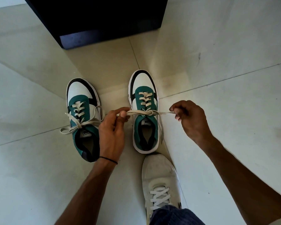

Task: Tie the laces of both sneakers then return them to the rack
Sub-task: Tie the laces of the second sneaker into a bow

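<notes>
- Two green, white and black sneakers stand side by side on the pale tiled floor (39, 159), toes pointing away from the camera.
- The left hand (112, 127), fingers curled closed, pinches one end of the right sneaker's lace (150, 113), its forearm reaching in from below.
- The right hand (191, 117) is closed on the other end, wrist bent, pulling out to the side.
- The lace runs taut between them, with a first knot sitting over the right sneaker (143, 111).
- The left sneaker (83, 117) seems already tied in a bow, though its loops lie loose.
- A dark cabinet (96, 18) stands beyond.
</notes>
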